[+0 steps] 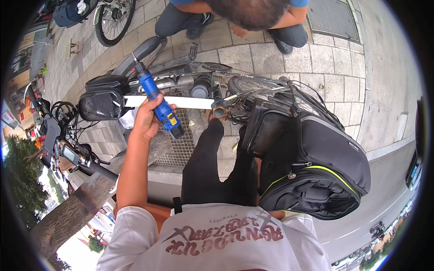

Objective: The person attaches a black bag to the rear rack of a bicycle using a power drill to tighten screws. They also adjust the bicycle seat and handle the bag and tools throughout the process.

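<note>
My left hand (150, 114) is wrapped round a blue handheld power tool (151, 90) with a straight body, a black base and a thin tip pointing up and away. The hand is above the white frame tube (181, 102) of a bicycle in front of me. An open-ended seat tube (219, 111) stands at the right end of that tube, with no saddle on it. My right hand is out of sight; a large black bag (332, 151) with a yellow-green zip edge covers that side.
Opposite me a person (248, 13) in blue crouches beyond the bicycle. A black frame bag (101, 97) and handlebars (68, 153) are at the left. Below the frame lies a metal grating (176, 156) in the paving. Another bicycle wheel (113, 20) stands at the far left.
</note>
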{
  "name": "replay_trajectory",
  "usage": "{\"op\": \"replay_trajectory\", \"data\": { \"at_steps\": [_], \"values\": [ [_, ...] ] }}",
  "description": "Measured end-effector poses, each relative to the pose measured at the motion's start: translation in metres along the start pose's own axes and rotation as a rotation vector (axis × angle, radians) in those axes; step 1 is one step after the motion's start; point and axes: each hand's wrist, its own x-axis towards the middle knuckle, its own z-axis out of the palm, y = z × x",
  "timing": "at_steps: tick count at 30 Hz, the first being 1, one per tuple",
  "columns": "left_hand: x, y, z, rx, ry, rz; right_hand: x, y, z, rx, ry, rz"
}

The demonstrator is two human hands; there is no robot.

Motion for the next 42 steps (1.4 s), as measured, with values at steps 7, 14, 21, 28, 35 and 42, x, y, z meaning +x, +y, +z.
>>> {"op": "replay_trajectory", "data": {
  "at_steps": [7,14,21,28,35,42],
  "values": [
    [-0.002,0.002,0.003,0.011,-0.042,0.038,-0.056,0.084,-0.06,-0.104,0.061,0.229],
    [-0.024,-0.038,-0.008,-0.104,-0.174,0.103,-0.114,0.14,0.004,-0.522,0.112,0.135],
    [-0.147,-0.221,-0.107,-0.099,-0.356,-0.302,-0.184,0.223,0.009,-0.675,0.049,-0.207],
    [-0.212,-0.336,-0.203,-0.017,-0.399,-0.705,-0.238,0.281,0.012,-1.854,-0.297,-0.753],
    [-0.242,-0.372,-0.225,0.22,-0.638,-0.754,-0.249,0.309,-0.024,-2.24,-0.771,-0.769],
    [-0.266,-0.4,-0.233,0.278,-0.806,-0.927,-0.264,0.301,-0.105,-2.164,-0.887,-0.539]
  ]
}}
